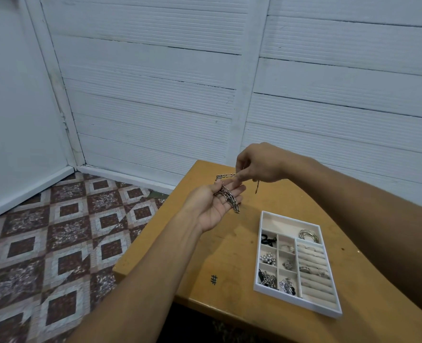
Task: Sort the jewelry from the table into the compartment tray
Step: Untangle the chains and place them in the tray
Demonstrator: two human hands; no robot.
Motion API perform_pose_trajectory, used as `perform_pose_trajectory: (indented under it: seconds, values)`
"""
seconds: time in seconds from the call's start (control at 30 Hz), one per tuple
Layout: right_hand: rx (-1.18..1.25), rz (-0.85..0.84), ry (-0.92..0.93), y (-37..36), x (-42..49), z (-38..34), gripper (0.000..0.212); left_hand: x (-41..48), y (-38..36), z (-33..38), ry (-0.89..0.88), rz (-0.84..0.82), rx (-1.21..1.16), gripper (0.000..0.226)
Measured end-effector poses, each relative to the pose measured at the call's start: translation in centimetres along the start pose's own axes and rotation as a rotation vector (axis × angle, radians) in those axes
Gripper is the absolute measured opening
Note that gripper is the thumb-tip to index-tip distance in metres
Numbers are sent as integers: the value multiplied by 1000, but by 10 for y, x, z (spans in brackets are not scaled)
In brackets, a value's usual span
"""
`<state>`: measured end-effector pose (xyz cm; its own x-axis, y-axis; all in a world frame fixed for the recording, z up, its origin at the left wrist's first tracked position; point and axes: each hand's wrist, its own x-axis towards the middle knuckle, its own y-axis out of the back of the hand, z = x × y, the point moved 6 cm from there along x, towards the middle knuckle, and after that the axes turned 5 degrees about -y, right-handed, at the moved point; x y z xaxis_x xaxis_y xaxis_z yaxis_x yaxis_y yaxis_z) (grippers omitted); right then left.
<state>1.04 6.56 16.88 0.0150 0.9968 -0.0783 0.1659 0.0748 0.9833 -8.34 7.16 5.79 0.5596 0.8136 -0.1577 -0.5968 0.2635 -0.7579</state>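
A silver chain necklace (229, 196) lies bunched in the upturned palm of my left hand (214, 206), above the table's far left corner. My right hand (257, 164) pinches a stretch of the same chain just above the left palm; one loose end dangles below the right hand. The white compartment tray (262, 268) sits on the wooden table (205, 256) to the right of both hands. Its small cells hold black and silver pieces, silver bangles (309, 235) lie in the top cell, and rings sit in the ring rolls on the right.
A black hash mark (213, 279) is drawn on the table left of the tray. The table's left edge drops to a patterned tile floor (63, 243). White panelled walls stand behind.
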Motion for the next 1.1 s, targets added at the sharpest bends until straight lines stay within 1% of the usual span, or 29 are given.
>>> perform_pose_trajectory:
  seconds: [0.13,0.2,0.33,0.43,0.53,0.63,0.7,0.83,0.93,1.0,1.1]
  values:
    - [37,-24,7,-4,-7,0,33,3,1,6,-24,32,-24,31]
    - [65,-30,16,-7,-11,1,36,4,2,9,-30,48,-63,30]
    - [233,-43,11,-16,-24,6,23,4,1,19,-61,73,-112,28]
    - [319,-27,5,-26,-32,9,13,5,0,24,-80,91,-193,28]
    - [413,3,-6,-40,-37,13,8,5,-4,25,-96,112,-235,27]
    - [561,4,-22,-53,-44,18,3,3,-6,26,-106,116,-250,28]
    - [609,-2,-36,-59,-48,23,5,3,-7,27,-114,120,-262,28]
    - [641,-31,-72,-69,-55,35,8,5,-5,30,-133,128,-286,28]
    - [660,-11,-86,-67,-59,43,10,6,-5,28,-135,129,-281,28]
    - [611,29,-70,-59,-60,43,9,6,-5,27,-140,128,-254,28]
    - [433,86,-25,-43,-61,35,2,7,-7,22,-142,126,-160,28]
